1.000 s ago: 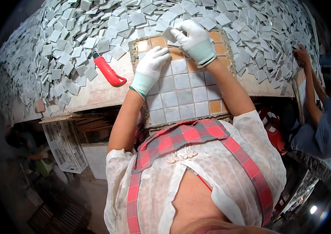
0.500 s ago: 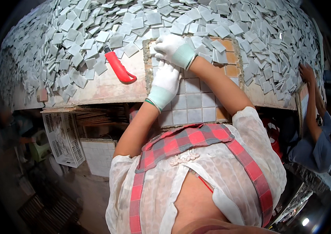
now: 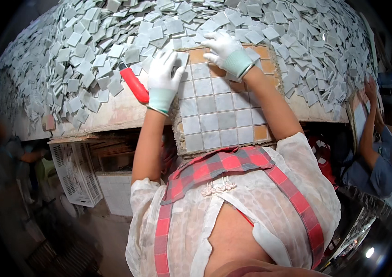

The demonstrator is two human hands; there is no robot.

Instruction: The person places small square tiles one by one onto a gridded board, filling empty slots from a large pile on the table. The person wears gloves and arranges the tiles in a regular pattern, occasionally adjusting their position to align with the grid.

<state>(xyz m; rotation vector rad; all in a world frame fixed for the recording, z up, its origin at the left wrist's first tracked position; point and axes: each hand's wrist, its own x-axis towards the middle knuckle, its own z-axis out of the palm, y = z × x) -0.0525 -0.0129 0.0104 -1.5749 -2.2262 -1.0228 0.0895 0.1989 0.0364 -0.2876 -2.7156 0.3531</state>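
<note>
Two gloved hands: left point(image 3: 162, 78) open, flat on tile grid point(image 3: 216, 117); right point(image 3: 226, 51) pinching one tile point(image 3: 218, 33). One red-handled tool point(image 3: 134, 85).

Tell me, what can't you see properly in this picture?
- Head view: what lies under the left hand on the tile frame is covered by its white glove.
- Head view: the cells beneath the right hand are hidden, so filled or bare cannot be told.
- Head view: the red-handled tool has its working end buried under loose grey tiles.
- Head view: the co-worker's arm at the right rim is bent and dim; its work is unclear.
</note>
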